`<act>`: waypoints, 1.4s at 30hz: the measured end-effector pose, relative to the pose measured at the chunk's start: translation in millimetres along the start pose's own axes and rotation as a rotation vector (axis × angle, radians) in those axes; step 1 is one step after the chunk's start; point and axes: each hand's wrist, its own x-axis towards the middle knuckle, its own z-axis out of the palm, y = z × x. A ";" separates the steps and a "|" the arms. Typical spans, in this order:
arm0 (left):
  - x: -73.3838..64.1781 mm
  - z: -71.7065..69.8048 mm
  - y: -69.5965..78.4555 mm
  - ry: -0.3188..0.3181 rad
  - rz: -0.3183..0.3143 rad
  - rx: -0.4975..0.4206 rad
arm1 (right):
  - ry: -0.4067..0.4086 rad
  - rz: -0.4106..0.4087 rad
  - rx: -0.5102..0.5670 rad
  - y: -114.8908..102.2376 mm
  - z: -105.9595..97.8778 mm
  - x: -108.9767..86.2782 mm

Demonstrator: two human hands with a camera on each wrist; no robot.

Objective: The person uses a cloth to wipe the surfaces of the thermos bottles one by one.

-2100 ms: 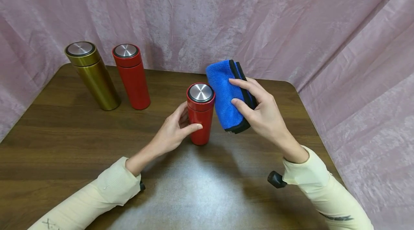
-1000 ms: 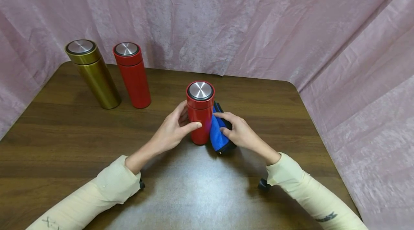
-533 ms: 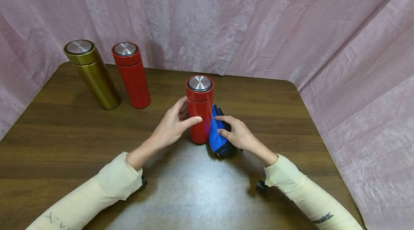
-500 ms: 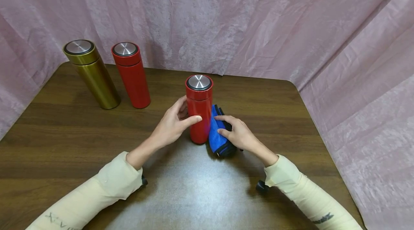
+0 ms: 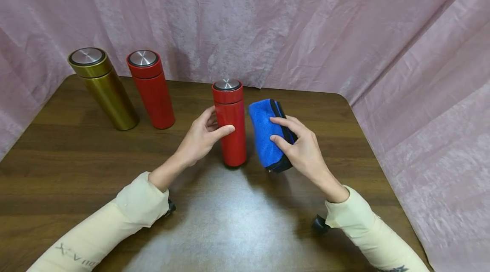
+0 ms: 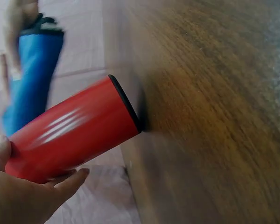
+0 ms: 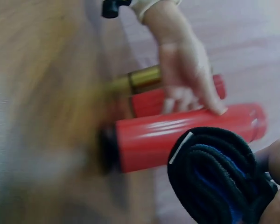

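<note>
My left hand (image 5: 197,140) grips a red thermos flask (image 5: 234,146) from its left side, thumb across the front. The flask has a brushed silver disc on its lid. In the left wrist view its black base (image 6: 126,103) sits tilted close over the table, over a dark shadow. To the right, my right hand (image 5: 306,151) pinches a folded blue cloth (image 5: 264,131) with black edging, thumb and fingers on its near face. A small gap separates cloth and flask in the head view. The rolled end of the cloth (image 7: 212,175) shows in the right wrist view.
A gold thermos flask (image 5: 111,100) and a second red thermos flask (image 5: 155,100) stand upright at the back left of the wooden table (image 5: 84,161). A pink curtain (image 5: 229,21) hangs behind the table and along its right side.
My right hand has lowered the cloth to the flask's lower side, then drawn it up and right, away from it. The held flask has tipped, its lid moving back; my left hand keeps its grip.
</note>
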 end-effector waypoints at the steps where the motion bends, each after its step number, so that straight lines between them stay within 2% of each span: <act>1: 0.3 0.1 0.1 0.002 -0.003 0.000 | 0.027 -0.039 0.007 -5.0 -2.3 1.9; 6: 2.8 1.5 0.7 0.001 -0.016 -0.012 | 0.143 -0.220 0.015 -28.0 -7.2 14.5; 9: 3.8 2.2 0.8 -0.003 -0.018 -0.027 | 0.188 -0.302 0.024 -36.9 -3.8 21.4; 12: 3.5 2.8 1.1 -0.005 -0.024 -0.036 | 0.195 -0.358 0.037 -39.6 3.0 26.4; 16: 3.5 2.7 1.2 -0.006 -0.032 -0.039 | 0.169 -0.390 0.028 -35.6 11.9 29.1; 24: 3.9 2.6 -0.7 0.010 -0.027 -0.048 | 0.069 -0.383 -0.051 -18.7 27.0 19.1; 32: 3.9 2.3 -3.8 0.035 -0.013 -0.029 | -0.074 -0.360 -0.151 -2.6 33.5 -5.8; 42: 3.6 1.7 -5.2 0.053 -0.026 -0.018 | -0.386 -0.150 -0.328 3.0 29.9 -29.0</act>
